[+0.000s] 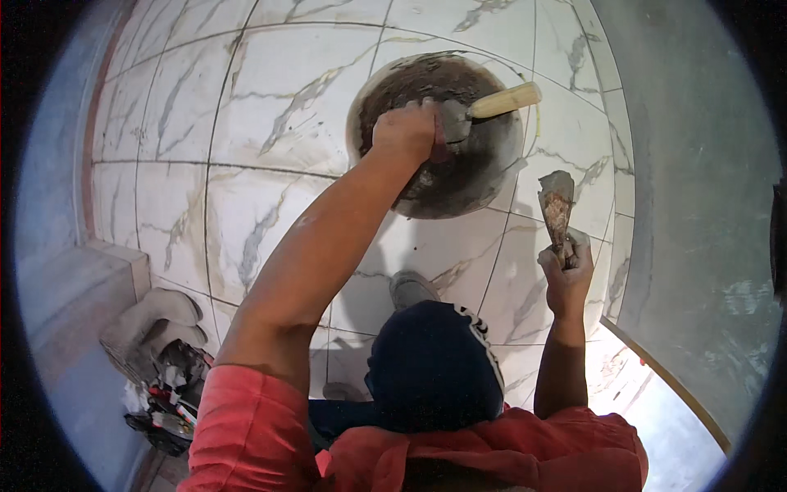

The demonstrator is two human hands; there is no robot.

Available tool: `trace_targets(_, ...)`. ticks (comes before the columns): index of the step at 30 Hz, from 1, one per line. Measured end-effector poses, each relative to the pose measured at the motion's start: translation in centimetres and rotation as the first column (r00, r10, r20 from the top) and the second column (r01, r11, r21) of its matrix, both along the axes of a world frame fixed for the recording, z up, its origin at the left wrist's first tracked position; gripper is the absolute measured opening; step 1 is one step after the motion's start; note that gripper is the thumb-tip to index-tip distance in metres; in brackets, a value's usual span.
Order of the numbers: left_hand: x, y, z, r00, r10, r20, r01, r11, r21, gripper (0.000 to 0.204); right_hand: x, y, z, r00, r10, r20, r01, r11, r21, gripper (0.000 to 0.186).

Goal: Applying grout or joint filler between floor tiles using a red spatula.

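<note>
My left hand (406, 127) reaches into a round basin (354, 131) of dark, wet-looking mix, its fingers closed around a flat dark reddish piece (440, 143). The exact kind of that piece is hidden by the fingers. Right beside it is the grey-coated blade of a trowel (504, 100), whose pale wooden handle sticks out over the basin's right rim. Away to the right of the basin, my right hand (568, 262) grips a putty knife (557, 201) by its narrow end. Its broad end points away from me, and brown and grey residue coats the blade.
White marble-patterned tiles (270, 82) cover the floor. Grey rubber boots (156, 320) and a heap of mixed items (172, 402) lie at the left by a low ledge (115, 271). A grey-green panel (697, 205) rises on the right; a shoe (412, 289) shows below the basin.
</note>
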State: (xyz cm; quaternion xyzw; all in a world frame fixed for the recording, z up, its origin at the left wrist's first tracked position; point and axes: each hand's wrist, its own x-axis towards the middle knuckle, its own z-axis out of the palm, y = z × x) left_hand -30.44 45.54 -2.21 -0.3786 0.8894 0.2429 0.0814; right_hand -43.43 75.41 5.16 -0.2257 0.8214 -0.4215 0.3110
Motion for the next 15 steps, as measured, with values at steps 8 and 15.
trace_targets(8, -3.1, -0.8, -4.0, 0.969, 0.122, 0.213, -0.107, 0.991, -0.079, 0.045, -1.9, 3.4, -1.0, 0.993, -0.056, -0.108, 0.045, 0.994, -0.104, 0.037)
trace_targets(15, -2.5, -1.0, -5.2, 0.938, 0.259, 0.229, -0.262, 0.965, -0.017, 0.027, -2.4, 2.5, -1.3, 0.991, -0.002, -0.136, -0.009, 0.997, -0.081, 0.036)
